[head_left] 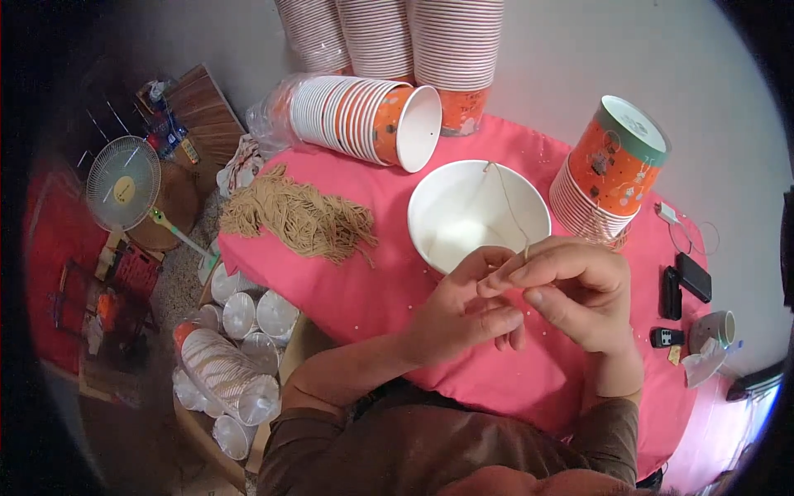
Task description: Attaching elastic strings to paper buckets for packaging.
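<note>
A white-lined paper bucket point(451, 217) stands upright in front of me, its mouth facing up. From its far rim a thin tan string point(511, 207) runs across the opening to my fingers. My right hand point(583, 289) is closed, pinching the string between bent fingers. Right beside it, my left hand point(471, 310) has its fingers drawn together, their tips meeting those of the right; what they grip is hidden. Both hands are just over the bucket's near edge. To the left lies a loose pile of cut tan strings point(302, 215).
An upside-down stack of orange buckets point(608, 165) stands right, with strings by its base. A bagged stack point(356, 120) lies far left before tall stacks point(459, 50). Small black devices point(693, 277) and a cup point(711, 329) sit right; a box of wrapped cups point(231, 372) lower left.
</note>
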`<action>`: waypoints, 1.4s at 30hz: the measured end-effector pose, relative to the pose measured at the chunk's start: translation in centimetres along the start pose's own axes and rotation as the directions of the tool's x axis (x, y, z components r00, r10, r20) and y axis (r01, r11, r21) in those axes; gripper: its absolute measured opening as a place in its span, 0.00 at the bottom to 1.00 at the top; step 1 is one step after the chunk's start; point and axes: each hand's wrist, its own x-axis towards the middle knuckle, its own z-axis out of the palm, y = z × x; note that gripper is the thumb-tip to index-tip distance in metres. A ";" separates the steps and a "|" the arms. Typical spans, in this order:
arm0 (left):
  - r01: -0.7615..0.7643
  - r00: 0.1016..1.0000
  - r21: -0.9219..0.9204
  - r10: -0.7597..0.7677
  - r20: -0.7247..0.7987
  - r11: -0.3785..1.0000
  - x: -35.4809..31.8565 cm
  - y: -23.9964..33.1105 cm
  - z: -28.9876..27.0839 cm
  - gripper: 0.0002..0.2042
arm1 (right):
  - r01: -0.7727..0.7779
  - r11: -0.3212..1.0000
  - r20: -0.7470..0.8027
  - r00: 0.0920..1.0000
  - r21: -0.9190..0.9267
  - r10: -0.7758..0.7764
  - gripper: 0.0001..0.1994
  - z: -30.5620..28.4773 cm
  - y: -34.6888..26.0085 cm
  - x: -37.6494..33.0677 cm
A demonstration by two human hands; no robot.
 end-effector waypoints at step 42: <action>-0.136 0.935 0.863 0.350 -0.050 0.487 -3.4 0.1 -3.9 0.04 | -0.089 0.572 -0.096 0.995 -0.815 0.019 0.15 -1.3 0.7 1.0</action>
